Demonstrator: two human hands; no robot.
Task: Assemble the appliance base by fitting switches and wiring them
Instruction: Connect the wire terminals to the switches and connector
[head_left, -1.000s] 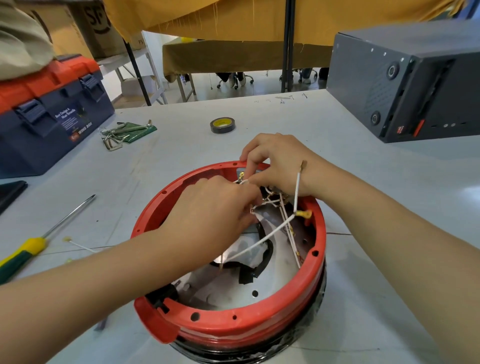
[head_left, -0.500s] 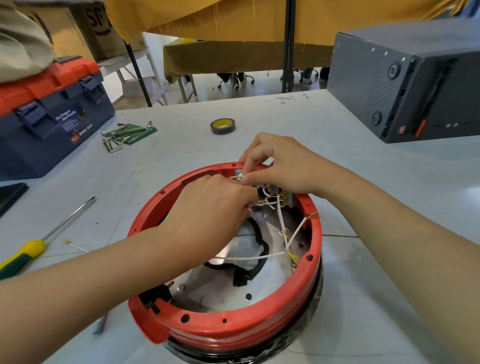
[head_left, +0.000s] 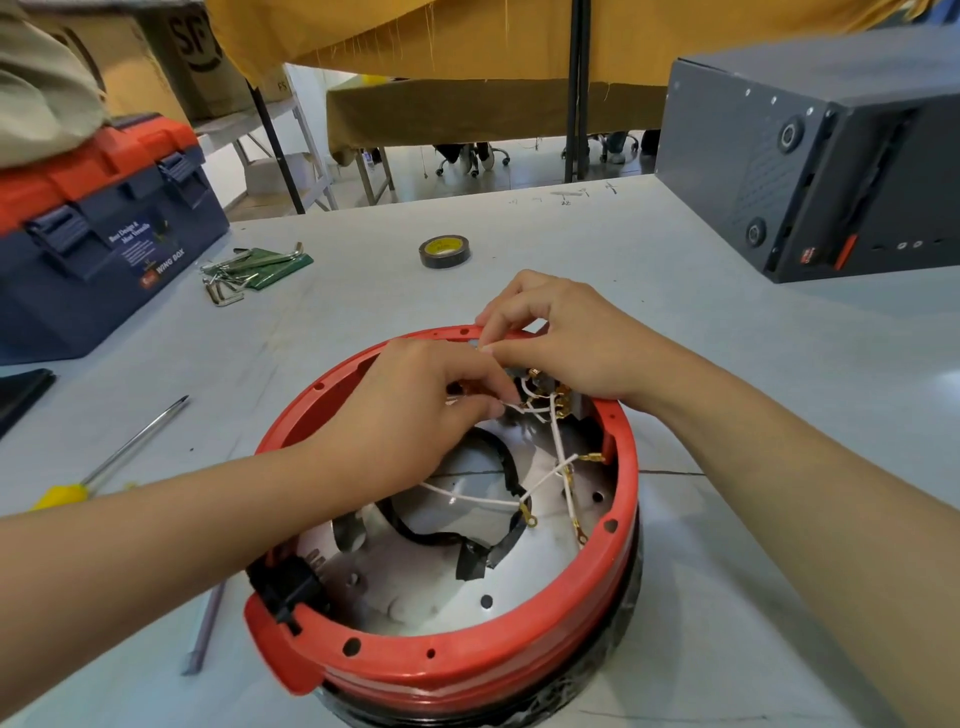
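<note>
Head view: both bare hands work inside the far part of the red appliance base (head_left: 467, 660), which sits on the table (head_left: 753, 395) close to its near edge.
Left hand (head_left: 415, 415): fingertips pinched on a white wire (head_left: 530, 409).
Right hand (head_left: 566, 338): thumb and forefinger pinched together at the base's far rim; what they grip is too small to tell.
Switch area: brass terminals (head_left: 558, 402) partly hidden under the right hand.
Loose wires: ring-tipped white leads (head_left: 563, 467) lie across the metal floor beside black tape (head_left: 498, 545).
Left edge: toolbox (head_left: 98, 234), hex keys (head_left: 249, 265), screwdriver (head_left: 109, 462).
Far side: tape roll (head_left: 444, 251).
Right far corner: grey case (head_left: 810, 156).
</note>
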